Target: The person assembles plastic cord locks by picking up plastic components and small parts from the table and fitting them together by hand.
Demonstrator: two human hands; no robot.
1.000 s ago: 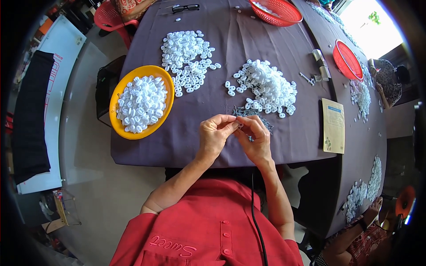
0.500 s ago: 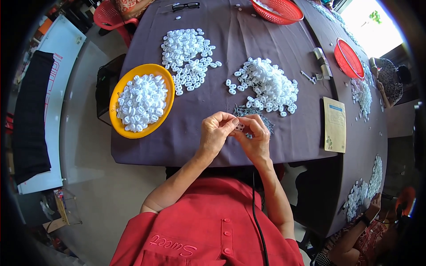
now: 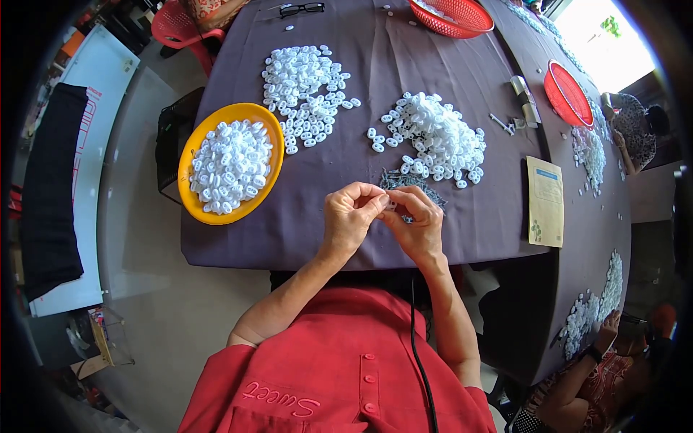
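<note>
My left hand [image 3: 351,219] and my right hand [image 3: 419,222] meet above the near edge of the table, fingertips together. Pinched between them is a small white oval plastic piece [image 3: 391,206] with two dark holes, mostly covered by the fingers. Partly hidden behind my right hand lies a heap of small grey slender pieces [image 3: 393,180], too fine to identify. Just beyond it rises a pile of similar white oval pieces [image 3: 440,137]. A yellow oval basin [image 3: 277,155] filled with white pieces stands to the left, and a looser white pile [image 3: 299,79] lies behind it.
Red baskets [image 3: 462,30] [image 3: 554,94] stand at the back and right. A tan packet [image 3: 545,202], a small white tool [image 3: 501,124] and eyeglasses [image 3: 302,9] lie on the dark cloth [image 3: 325,242]. Other people sit around, one hand [image 3: 608,333] by a white pile at lower right.
My fingers have closed further over the white oval piece, so less of it shows. My right hand has shifted very slightly; the piles look the same.
</note>
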